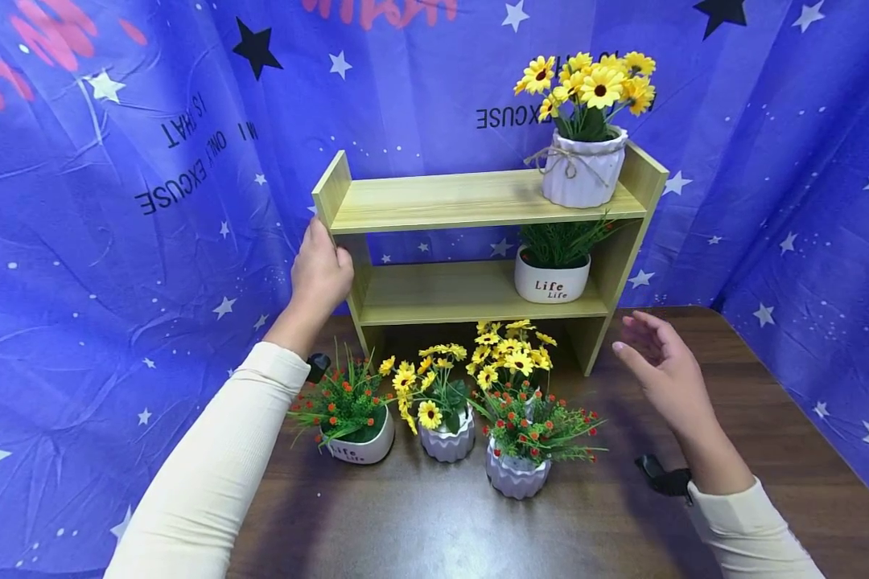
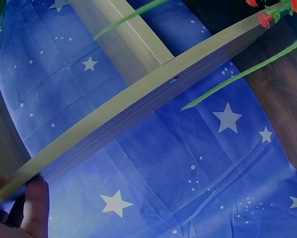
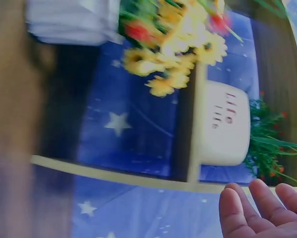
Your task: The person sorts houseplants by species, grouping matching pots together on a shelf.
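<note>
Pale wood makes up the two-tier shelf (image 1: 471, 201) standing at the far side of the dark desk (image 1: 623, 523). The left hand (image 1: 321, 273) grips its left side panel, fingers curled round the edge. The right hand (image 1: 659, 370) hovers near the shelf's right leg, grip loose, fingers relaxed, holding nothing.

A white ribbed pot of yellow daisies (image 1: 583, 165) is standing at the right end of the top board, and a white "Life" pot of green grass (image 1: 553, 277) is sitting below it on the middle board. Three more flower pots (image 1: 445, 434) are clustering on the desk (image 1: 420, 531) toward its far edge. A blue star-printed cloth (image 1: 116, 201) is hanging behind.
</note>
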The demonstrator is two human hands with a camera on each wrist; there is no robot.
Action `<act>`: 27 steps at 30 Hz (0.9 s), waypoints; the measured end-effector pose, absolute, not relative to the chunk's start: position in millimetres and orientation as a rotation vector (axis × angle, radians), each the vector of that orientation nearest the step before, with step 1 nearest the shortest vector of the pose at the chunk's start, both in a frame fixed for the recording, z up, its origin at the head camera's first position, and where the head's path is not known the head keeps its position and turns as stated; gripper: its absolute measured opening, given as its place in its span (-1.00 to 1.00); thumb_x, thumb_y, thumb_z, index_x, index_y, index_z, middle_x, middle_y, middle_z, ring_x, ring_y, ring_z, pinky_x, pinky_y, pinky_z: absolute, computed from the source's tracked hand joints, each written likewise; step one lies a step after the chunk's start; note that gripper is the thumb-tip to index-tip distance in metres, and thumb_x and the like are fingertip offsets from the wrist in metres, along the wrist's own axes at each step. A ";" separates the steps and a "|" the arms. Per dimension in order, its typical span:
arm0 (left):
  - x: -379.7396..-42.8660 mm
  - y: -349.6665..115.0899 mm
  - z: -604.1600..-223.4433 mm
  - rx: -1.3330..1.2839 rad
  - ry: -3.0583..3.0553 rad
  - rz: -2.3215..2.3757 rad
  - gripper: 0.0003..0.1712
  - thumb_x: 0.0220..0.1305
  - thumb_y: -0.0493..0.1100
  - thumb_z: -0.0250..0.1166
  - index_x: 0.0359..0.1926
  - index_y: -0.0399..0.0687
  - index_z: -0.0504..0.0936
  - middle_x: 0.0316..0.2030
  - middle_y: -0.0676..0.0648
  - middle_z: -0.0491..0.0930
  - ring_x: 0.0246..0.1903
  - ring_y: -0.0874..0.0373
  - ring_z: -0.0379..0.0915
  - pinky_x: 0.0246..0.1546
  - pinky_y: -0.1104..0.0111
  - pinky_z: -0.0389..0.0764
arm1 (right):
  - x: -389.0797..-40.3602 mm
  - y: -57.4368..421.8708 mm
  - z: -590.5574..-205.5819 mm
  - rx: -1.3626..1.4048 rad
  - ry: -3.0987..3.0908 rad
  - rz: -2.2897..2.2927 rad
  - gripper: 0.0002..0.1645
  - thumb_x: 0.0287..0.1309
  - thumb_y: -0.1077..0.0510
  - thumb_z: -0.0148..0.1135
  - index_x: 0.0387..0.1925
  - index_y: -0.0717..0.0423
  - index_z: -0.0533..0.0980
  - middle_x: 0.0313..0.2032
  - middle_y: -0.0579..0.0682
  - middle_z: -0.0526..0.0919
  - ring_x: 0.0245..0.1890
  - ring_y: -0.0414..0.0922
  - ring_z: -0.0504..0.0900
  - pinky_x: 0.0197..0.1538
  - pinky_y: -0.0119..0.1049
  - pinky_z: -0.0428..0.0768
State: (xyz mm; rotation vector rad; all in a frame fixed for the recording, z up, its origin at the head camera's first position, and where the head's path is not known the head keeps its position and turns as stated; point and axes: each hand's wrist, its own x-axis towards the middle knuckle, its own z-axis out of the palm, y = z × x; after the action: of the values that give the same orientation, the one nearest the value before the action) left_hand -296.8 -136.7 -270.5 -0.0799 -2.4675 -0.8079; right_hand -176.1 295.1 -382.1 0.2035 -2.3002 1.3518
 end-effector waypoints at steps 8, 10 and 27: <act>-296.7 -137.0 -271.1 -0.085 -2.467 -0.813 -0.40 0.29 -0.29 0.04 0.35 -0.34 0.21 0.17 -0.38 0.41 0.13 -0.40 0.40 0.07 -0.18 0.38 | -138.8 298.6 -427.2 0.195 -2.404 1.328 -0.38 0.27 0.27 0.27 0.29 0.37 0.31 0.15 0.32 0.51 0.00 -0.60 0.41 -0.09 -0.67 0.42; -297.1 -137.1 -271.2 -0.087 -2.467 -0.814 -0.39 0.29 -0.29 0.04 0.36 -0.34 0.21 0.17 -0.37 0.41 0.13 -0.40 0.41 0.07 -0.18 0.38 | -131.3 297.9 -435.9 0.200 -2.426 1.314 -0.39 0.27 0.26 0.27 0.29 0.37 0.31 0.15 0.32 0.51 0.01 -0.59 0.42 -0.10 -0.67 0.43; -297.6 -139.0 -271.1 -0.079 -2.477 -0.818 -0.37 0.31 -0.28 0.04 0.38 -0.34 0.19 0.19 -0.37 0.40 0.11 -0.42 0.41 0.07 -0.19 0.38 | -109.7 271.1 -475.4 0.280 -2.489 1.465 -0.38 0.16 0.36 0.34 0.25 0.33 0.36 0.03 0.28 0.60 -0.08 -0.28 0.62 -0.13 -0.43 0.61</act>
State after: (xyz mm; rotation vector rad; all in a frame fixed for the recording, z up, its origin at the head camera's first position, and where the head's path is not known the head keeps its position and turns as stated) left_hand -297.6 -139.0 -271.1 -0.0785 -2.4774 -0.8182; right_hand -109.7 271.1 -475.4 0.2800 -2.4886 1.4655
